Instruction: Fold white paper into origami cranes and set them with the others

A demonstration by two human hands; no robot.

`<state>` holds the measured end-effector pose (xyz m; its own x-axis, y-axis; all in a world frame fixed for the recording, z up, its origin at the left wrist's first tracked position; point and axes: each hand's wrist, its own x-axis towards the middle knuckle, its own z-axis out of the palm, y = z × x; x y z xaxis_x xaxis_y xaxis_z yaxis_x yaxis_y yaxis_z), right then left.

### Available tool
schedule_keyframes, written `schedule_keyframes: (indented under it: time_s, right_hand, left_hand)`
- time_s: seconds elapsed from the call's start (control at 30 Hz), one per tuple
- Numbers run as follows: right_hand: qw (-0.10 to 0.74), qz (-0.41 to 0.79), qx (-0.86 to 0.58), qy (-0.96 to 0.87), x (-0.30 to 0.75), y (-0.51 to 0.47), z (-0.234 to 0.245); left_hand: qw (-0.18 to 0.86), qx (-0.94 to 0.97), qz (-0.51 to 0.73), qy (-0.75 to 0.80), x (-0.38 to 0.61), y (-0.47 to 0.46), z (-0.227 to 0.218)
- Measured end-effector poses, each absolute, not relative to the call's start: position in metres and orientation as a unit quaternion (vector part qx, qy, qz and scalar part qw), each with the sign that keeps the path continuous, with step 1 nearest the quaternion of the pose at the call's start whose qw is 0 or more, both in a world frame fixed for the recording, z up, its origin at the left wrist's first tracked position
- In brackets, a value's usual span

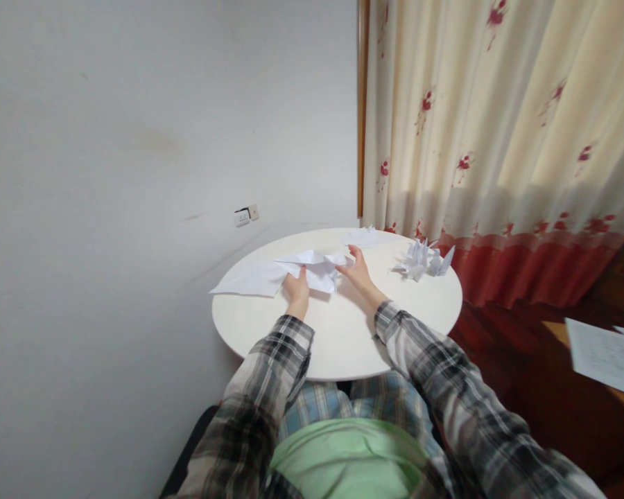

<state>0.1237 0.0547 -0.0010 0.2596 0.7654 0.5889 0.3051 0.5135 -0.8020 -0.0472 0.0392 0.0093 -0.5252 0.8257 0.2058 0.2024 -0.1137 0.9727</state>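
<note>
A creased, partly folded sheet of white paper (319,276) is between my two hands, raised a little over the round white table (343,339). My left hand (297,287) grips its near left part, the thumb on top and the fingers hidden beneath. At the right end, my right hand (358,269) pinches the paper between thumb and fingers. Flat white paper (249,278) lies to the left of my left hand and reaches past the table's left edge. Whether it joins the folded sheet I cannot tell.
Several folded paper figures (419,260) stand together at the table's right. More white paper (367,237) lies at the far edge. A wall with a socket (242,217) is at the left, a flowered curtain (447,138) behind. Printed sheets (606,353) rest on a wooden surface at right.
</note>
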Motion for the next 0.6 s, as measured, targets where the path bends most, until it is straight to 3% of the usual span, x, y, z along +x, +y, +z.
schedule_keyframes:
  time_s: [0.33, 0.6]
  right_hand:
    - [0.537, 0.015, -0.528, -0.658, 0.118, 0.028, 0.013]
    - [0.458, 0.023, -0.665, -0.59, 0.121, 0.021, 0.018]
  left_hand:
    - [0.296, 0.462, 0.66, 0.512, -0.04, 0.045, 0.005]
    - [0.306, 0.469, 0.666, 0.493, -0.04, 0.042, 0.006]
